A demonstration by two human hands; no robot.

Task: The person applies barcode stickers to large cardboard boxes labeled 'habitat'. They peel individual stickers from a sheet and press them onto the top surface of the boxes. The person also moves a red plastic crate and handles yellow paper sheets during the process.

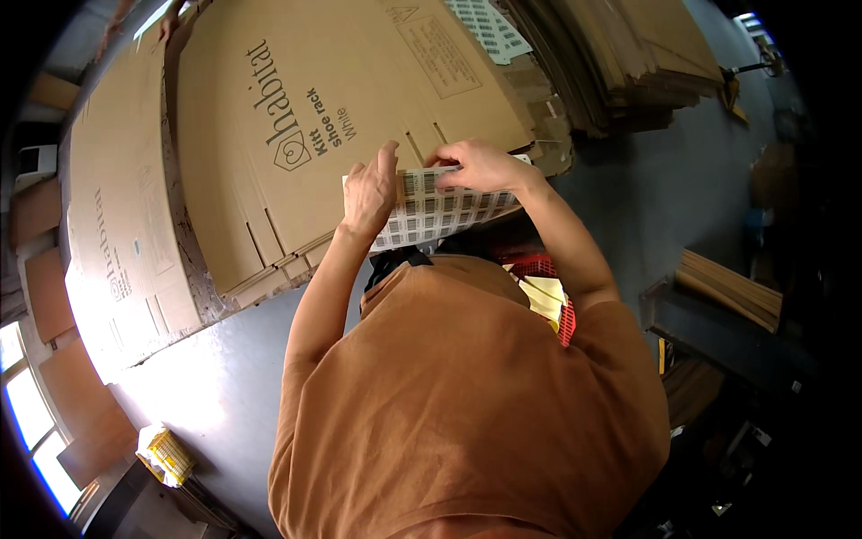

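A white sheet of barcode labels [440, 214] slants over the front edge of a stack of flat brown cardboard cartons [359, 67], close to my body. My left hand [368, 195] grips the sheet's left end, fingers pointing up and away; its thumb is partly hidden. At the sheet's upper edge, my right hand [482, 167] has thumb and fingers curled together over the labels. Whether a single label has come loose between those fingertips is too small to tell. Dark printing covers the top carton's face.
Another carton stack [135, 225] stands on the left, across a narrow gap. More label sheets [489, 31] lie at the far edge, near stacked folded cardboard [620, 63]. A red basket [567, 322] with yellow paper is by my right side; a yellow basket [166, 456] sits lower left.
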